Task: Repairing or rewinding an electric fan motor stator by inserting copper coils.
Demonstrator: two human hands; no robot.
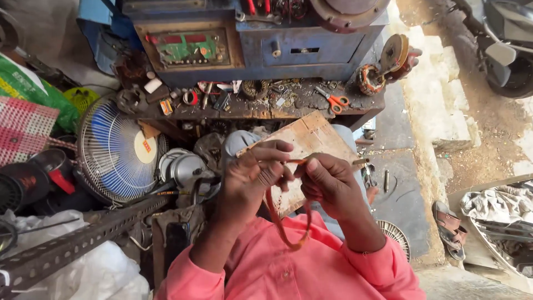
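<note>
1. Head view: a loop of copper-coloured wire [283, 222] is held between both hands above a wooden board [313, 139] resting on the lap.
2. The left hand [252, 175] is closed on the upper left part of the loop, thumb and forefinger pinched.
3. The right hand [327, 180] is closed on the wire's upper end, just beside the left hand.
4. Orange-handled scissors [335, 100] are seen near the right edge of the bench [261, 108].
5. A blue-bladed fan [114, 150] is positioned below the bench's left corner.
</note>
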